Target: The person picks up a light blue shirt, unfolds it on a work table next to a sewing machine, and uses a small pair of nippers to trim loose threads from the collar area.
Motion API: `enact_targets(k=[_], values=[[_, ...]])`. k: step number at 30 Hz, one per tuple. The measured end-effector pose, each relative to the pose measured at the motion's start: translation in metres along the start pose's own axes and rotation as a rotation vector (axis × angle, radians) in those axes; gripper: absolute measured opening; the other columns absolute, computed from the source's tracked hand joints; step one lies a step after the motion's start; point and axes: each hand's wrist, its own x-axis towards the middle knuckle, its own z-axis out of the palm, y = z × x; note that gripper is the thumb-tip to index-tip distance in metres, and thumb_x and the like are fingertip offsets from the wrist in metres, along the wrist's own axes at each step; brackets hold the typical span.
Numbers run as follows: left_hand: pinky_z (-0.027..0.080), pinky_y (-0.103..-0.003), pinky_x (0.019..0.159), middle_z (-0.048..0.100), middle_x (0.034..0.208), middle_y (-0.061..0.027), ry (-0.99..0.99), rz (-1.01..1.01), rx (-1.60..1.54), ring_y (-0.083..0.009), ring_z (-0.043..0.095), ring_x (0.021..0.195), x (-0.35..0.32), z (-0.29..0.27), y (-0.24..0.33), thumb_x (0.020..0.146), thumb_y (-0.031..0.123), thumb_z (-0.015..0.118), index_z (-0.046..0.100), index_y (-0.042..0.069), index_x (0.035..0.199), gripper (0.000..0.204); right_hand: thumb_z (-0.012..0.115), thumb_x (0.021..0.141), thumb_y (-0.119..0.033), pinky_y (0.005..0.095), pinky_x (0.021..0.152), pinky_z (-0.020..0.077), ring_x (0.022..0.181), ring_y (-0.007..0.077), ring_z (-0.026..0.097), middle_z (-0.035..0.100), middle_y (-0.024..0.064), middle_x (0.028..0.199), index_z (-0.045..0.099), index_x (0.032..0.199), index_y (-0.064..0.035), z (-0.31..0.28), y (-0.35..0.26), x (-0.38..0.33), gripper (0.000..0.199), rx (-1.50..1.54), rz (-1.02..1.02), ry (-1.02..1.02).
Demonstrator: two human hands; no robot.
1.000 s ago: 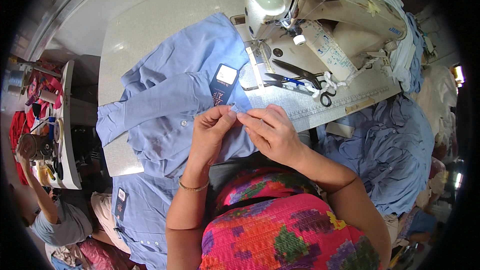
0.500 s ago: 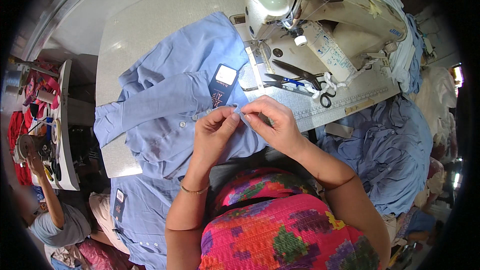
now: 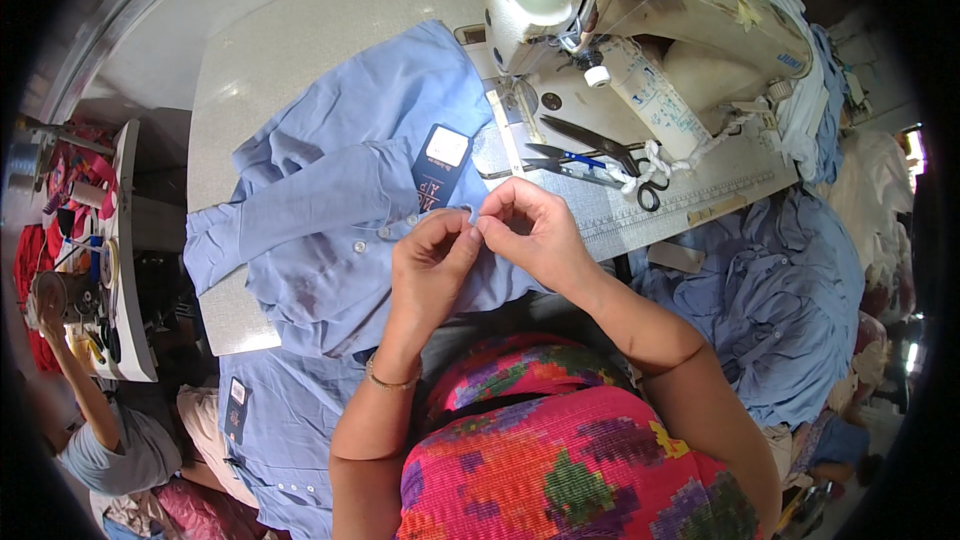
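Fingertips of both hands meet over a light-blue shirt

The blue shirt [image 3: 320, 210] lies bunched across the table [image 3: 255, 70], from the left to the centre of the frame, with a dark hang tag [image 3: 441, 162] on it and small pale buttons [image 3: 359, 247] near its front. At the centre, the left hand [image 3: 430, 265] pinches its thumb and forefinger together on a small bit of the shirt, the other fingers curled. The right hand [image 3: 535, 235] brings its thumb and forefinger nearly tip to tip, touching or just beside the left fingertips; whether they grip anything cannot be told. A sewing machine [image 3: 525, 25] stands at upper centre and right, with black scissors [image 3: 590, 140] below it. More blue garments [image 3: 760, 290] heap at right. At far left, a co-worker's hand [image 3: 46, 315] touches a round object.
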Motion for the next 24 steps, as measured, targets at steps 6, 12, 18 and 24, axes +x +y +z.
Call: enact_targets(k=[6,12,18,24], values=[[0.042,-0.02,0.068,0.058,0.085,-0.0026,0.013,-0.012,-0.004,-0.0069,0.051,0.076,-0.0007,0.0004,0.0023,0.083,0.003,0.061,0.061,-0.004,0.085,0.007,0.059,0.081,-0.004,0.0202,0.064,0.0448,0.069,0.0041,0.052,0.057,-0.001,0.075,0.057,0.083,0.0006,0.0021,0.0038,0.0002,0.006,0.063,-0.011,0.035],[0.041,-0.02,0.067,0.057,0.084,-0.0019,0.005,0.004,-0.009,-0.0063,0.05,0.075,-0.0004,0.0005,0.0017,0.083,0.003,0.061,0.06,-0.004,0.085,0.007,0.06,0.08,-0.004,0.0204,0.065,0.0451,0.07,0.0045,0.052,0.057,-0.0013,0.076,0.057,0.084,-0.0001,0.0021,0.0027,0.0,0.006,0.102,0.006,0.013],[0.041,-0.019,0.066,0.057,0.083,0.0003,-0.003,-0.047,-0.056,-0.0052,0.05,0.075,-0.0007,-0.0006,0.0043,0.083,0.003,0.062,0.061,-0.003,0.085,0.007,0.06,0.081,-0.003,0.0194,0.065,0.0444,0.071,0.0037,0.052,0.056,-0.0022,0.078,0.057,0.087,-0.0004,0.0005,0.0051,-0.0001,0.007,0.115,0.025,-0.011],[0.041,-0.019,0.065,0.059,0.08,0.001,-0.055,-0.146,-0.128,-0.0048,0.05,0.071,0.002,-0.0062,0.0083,0.087,0.012,0.059,0.062,-0.002,0.085,0.015,0.059,0.081,-0.002,0.0198,0.067,0.0439,0.074,0.0044,0.052,0.057,-0.0006,0.081,0.059,0.089,0.0007,-0.0005,-0.0024,-0.0017,0.008,-0.003,-0.024,-0.047]])
